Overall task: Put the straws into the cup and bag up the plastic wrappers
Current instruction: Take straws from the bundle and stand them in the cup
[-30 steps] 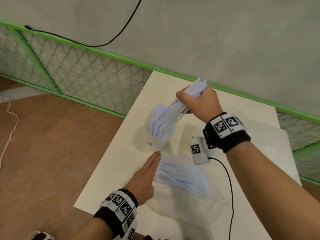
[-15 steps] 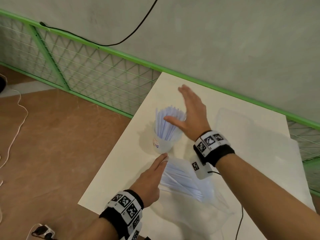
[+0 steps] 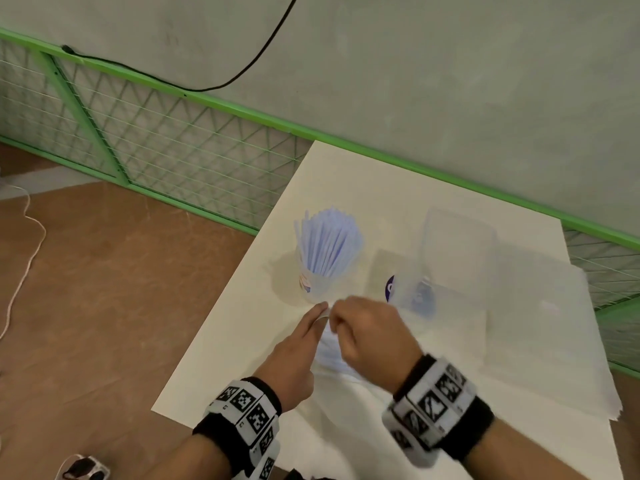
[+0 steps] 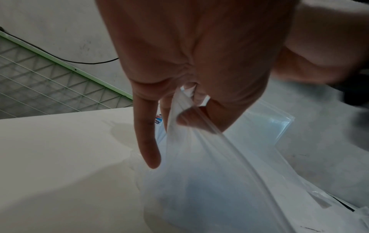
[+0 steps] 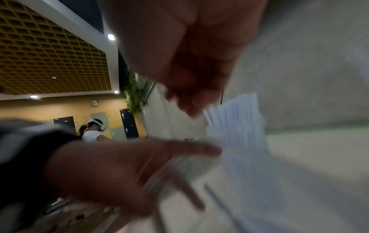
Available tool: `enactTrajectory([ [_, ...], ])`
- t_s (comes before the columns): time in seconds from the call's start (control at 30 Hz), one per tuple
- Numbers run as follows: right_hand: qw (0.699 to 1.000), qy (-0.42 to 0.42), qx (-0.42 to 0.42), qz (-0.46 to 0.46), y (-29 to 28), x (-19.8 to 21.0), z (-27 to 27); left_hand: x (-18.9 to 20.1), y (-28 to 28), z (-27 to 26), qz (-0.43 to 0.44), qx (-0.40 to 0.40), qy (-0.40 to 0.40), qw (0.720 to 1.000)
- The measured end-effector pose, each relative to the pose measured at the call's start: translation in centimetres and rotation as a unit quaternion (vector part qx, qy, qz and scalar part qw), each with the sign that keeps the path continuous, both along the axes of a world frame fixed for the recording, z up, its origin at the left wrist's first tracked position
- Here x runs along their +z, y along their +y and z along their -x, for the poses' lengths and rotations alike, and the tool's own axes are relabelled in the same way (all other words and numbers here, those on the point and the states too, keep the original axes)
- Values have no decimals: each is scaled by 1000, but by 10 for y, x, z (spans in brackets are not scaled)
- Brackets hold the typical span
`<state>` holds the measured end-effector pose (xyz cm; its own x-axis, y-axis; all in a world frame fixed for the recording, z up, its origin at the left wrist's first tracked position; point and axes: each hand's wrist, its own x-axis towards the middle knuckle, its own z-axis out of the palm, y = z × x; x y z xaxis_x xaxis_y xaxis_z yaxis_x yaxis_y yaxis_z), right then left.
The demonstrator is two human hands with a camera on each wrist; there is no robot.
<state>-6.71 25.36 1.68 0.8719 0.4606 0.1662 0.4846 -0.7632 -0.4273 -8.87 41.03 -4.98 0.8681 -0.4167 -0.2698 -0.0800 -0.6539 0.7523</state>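
Near the front of the table [image 3: 242, 306], just toward me from the cup [image 3: 313, 289], I am pinching the mouth of the straw packet [image 4: 199, 173] with my left hand [image 3: 294, 355], thumb and fingers curling round the plastic. My right hand [image 3: 367, 330] is arriving beside it, fingers curling, though whether they are gripping anything I cannot tell. Straws [image 3: 329, 244] are standing upright in the cup; the packet's length is running back toward my wrists.
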Motion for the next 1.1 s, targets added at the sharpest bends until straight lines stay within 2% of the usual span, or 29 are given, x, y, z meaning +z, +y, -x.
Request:
enactTrajectory([
  [0.07,975,171,-46,133,0,-23,28,-2,-1,0,9,-6,-3,1000],
  [0.13,938,241,-105,225,-2,-51,42,-4,-2,0,11,-8,-1,1000],
  [0.17,933,248,-128,229,-2,-62,42,-4,-3,0,12,-8,0,1000],
  [0.27,941,225,-160,196,-1,-87,30,-3,-7,1,17,-11,4,1000],
  [0.4,945,185,-122,240,-5,-96,26,-8,-5,0,19,-12,-8,1000],
  [0.57,932,221,-113,265,-15,-111,47,-11,-4,0,20,-10,-25,999],
  [0.73,938,218,-116,242,-8,-125,48,-13,-4,3,26,-6,-22,999],
  [0.93,955,176,-129,202,-7,-128,42,-13,-1,3,27,-7,-25,999],
  [1.1,943,194,-86,256,-11,-134,41,-12,1,4,23,-1,-27,999],
])
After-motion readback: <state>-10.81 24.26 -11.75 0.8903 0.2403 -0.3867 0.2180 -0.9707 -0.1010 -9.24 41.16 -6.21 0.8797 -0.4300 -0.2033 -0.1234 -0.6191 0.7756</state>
